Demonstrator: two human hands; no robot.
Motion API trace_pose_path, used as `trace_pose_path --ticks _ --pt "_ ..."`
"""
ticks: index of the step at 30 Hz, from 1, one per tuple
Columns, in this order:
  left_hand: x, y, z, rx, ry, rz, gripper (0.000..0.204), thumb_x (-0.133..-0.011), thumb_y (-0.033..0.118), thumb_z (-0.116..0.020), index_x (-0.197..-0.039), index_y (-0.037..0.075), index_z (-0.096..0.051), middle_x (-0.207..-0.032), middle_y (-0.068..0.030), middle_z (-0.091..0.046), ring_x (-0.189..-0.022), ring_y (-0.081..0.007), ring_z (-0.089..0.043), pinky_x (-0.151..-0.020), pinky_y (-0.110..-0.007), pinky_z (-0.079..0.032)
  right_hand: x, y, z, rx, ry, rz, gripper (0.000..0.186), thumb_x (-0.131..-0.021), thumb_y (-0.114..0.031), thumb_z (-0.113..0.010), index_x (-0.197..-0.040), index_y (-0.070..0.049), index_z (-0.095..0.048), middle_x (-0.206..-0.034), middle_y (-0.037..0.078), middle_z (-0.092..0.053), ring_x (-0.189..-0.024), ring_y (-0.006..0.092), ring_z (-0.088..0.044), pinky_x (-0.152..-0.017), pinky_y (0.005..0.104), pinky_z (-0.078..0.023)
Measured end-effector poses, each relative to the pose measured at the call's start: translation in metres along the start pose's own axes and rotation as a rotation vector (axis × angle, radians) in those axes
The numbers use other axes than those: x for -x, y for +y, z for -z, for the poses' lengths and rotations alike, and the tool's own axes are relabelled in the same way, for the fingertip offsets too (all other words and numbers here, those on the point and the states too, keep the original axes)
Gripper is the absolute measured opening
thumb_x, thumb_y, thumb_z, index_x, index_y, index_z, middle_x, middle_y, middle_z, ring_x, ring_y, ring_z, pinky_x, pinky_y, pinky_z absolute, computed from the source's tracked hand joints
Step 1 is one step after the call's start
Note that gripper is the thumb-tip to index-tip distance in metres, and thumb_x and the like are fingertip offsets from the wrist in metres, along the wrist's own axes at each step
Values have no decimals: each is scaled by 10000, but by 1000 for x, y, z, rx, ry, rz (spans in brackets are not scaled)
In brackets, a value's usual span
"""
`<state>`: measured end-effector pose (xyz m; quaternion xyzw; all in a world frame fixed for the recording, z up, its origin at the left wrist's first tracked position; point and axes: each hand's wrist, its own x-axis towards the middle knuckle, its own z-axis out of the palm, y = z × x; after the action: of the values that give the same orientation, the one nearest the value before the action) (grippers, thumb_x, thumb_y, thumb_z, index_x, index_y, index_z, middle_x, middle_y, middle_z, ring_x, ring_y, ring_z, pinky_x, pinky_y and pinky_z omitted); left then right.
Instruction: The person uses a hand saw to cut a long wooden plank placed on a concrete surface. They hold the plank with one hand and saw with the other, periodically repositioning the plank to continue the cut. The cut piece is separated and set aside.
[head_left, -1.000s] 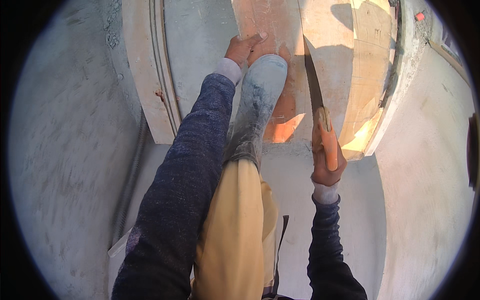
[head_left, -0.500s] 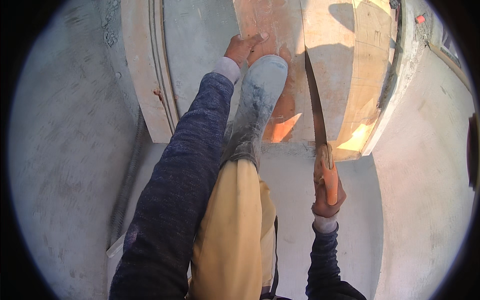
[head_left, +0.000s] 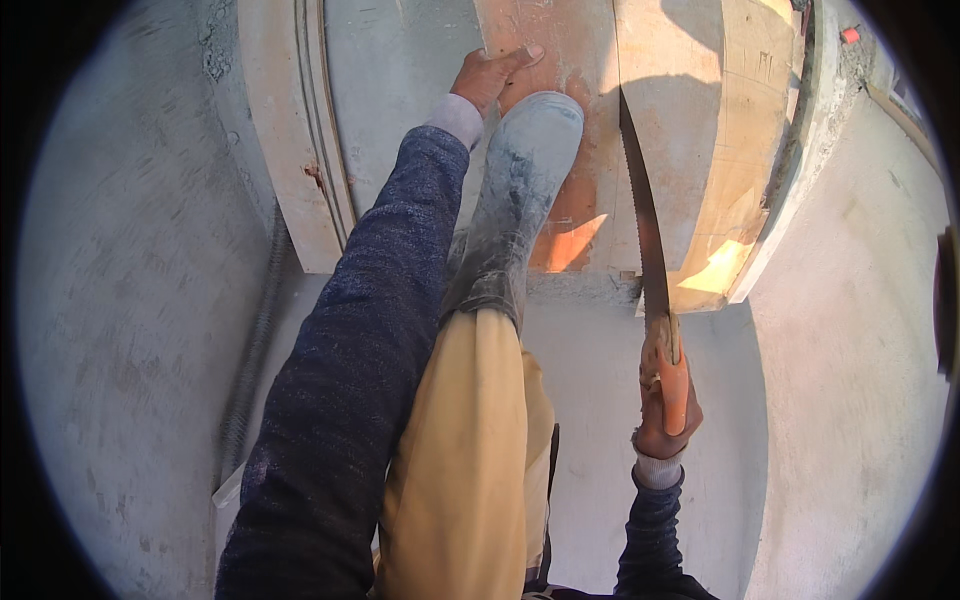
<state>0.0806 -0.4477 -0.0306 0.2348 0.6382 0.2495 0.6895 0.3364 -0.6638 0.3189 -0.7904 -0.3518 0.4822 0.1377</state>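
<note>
My right hand is wrapped round the orange handle of a handsaw. The long toothed blade slants up and away, its far end at a thin straight line on a wide plywood board with orange-red stains. At the board's left edge is my left hand, thumb lying on top and the other fingers mostly hidden at the edge. A grey, dusty rubber boot on my leg presses on the board, just right of that hand.
Further left lies a pale plank with a rusty mark. A corrugated conduit runs along the left concrete wall. To the right rises another concrete wall, with a small red object at its far end.
My right hand has drawn the saw back toward me and slightly right, so more of the blade now extends past the board's near edge. My left hand keeps its hold on the board.
</note>
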Motion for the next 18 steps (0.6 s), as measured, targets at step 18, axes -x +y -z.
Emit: trace_pose_path --ticks 18 --pt "13 -3 -1 72 -35 27 609 -822 334 -837 -1247 -43 -618 -1162 -148 -685 -1041 -214 -653 -933 -315 -513 -40 18 -22 14 35 36 404 -937 -14 -518 -1332 39 -587 -1087 150 -712 -938 182 -690 -814 302 -548"
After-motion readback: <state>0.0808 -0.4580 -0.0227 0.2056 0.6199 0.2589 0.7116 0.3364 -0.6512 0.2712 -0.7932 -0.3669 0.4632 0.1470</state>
